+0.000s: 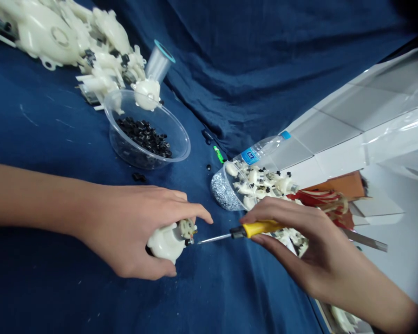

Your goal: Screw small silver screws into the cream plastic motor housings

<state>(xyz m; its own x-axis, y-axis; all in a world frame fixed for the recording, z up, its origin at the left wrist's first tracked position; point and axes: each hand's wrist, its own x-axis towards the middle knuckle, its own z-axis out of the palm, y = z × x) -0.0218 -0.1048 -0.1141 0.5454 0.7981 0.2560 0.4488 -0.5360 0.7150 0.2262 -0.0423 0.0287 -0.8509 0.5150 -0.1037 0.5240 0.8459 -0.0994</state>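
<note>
My left hand [142, 227] is wrapped round a white plastic gearbox housing [167, 243], its index finger stretched out past it. At the housing's right end sits a small motor [187, 228] with tiny parts on its end. Between thumb and fingers, my right hand [299, 236] grips a screwdriver [259, 228] with a yellow handle and a black collar. The screwdriver's thin metal tip points left, close to the motor end but seemingly a little apart from it. My right palm hides the rear of the handle.
A clear bowl [186, 144] of small black parts stands beyond my left hand. White housings [52, 37] are piled at upper left, near a spool [159, 62]. A tub of screws [226, 192], a plastic bottle [261, 149] and more white assemblies [275, 181] lie behind my right hand.
</note>
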